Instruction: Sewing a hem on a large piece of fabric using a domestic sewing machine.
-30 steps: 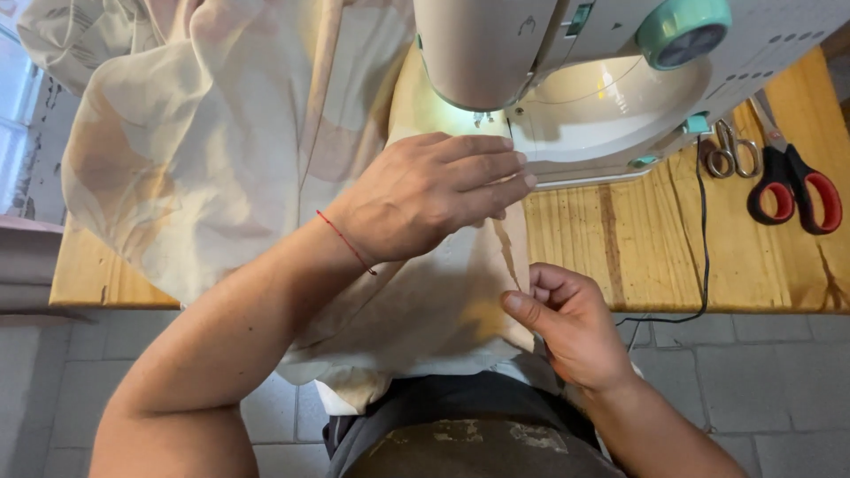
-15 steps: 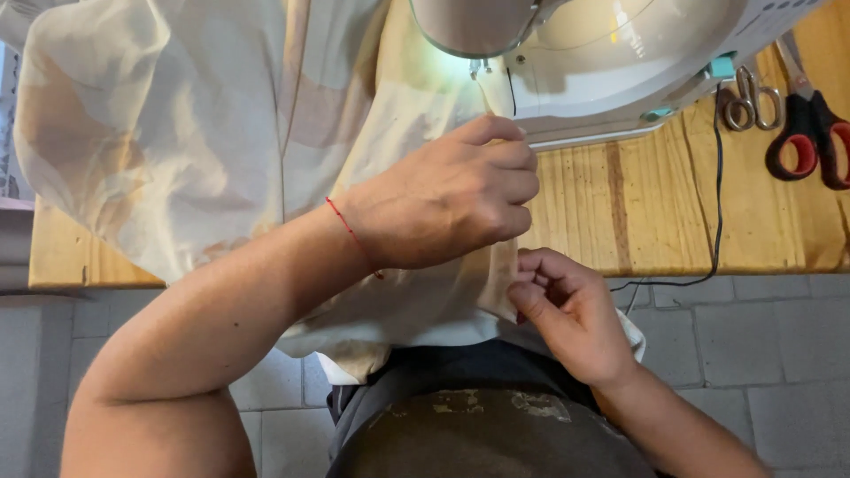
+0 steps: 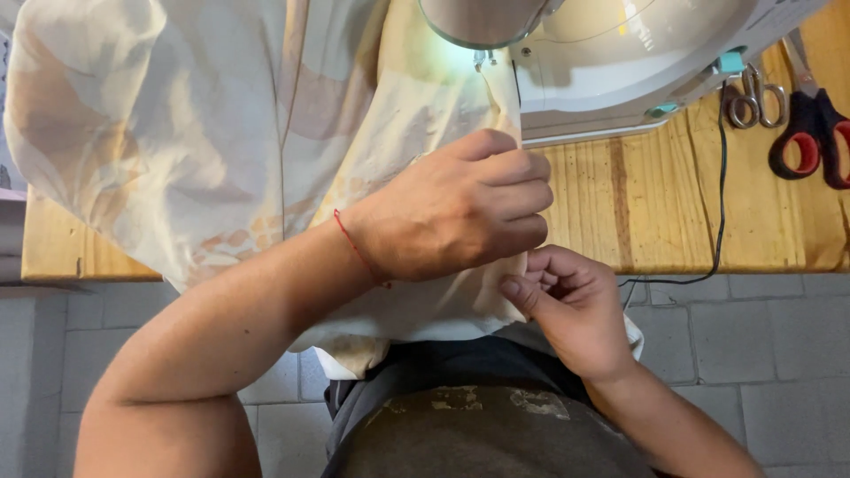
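Since half a second ago, both hands have kept their places on the cloth, the left hand (image 3: pixel 460 208) with its fingers curled somewhat tighter, the right hand (image 3: pixel 567 305) unmoved at the table's near edge. Item: cream-coloured thin woven fabric with a faint peach pattern (image 3: pixel 204 142), spread over the left part of the wooden plank tabletop (image 3: pixel 673 204), its right edge running up under the lit needle area of the white plastic sewing machine (image 3: pixel 620 62), its lower part hanging off the table into the lap. Left hand: clenched over the folded edge of the fabric, knuckles up, just in front of the machine; thin red thread bracelet (image 3: pixel 354 248) on the wrist. Right hand: below the left and touching it, thumb and fingers pinching the same fabric edge. Beside the machine: small metal thread snips (image 3: pixel 757 93), then red-and-black-handled scissors (image 3: pixel 810 133), both on the tabletop. Black power cord (image 3: pixel 719 195) runs from the machine over the table edge.
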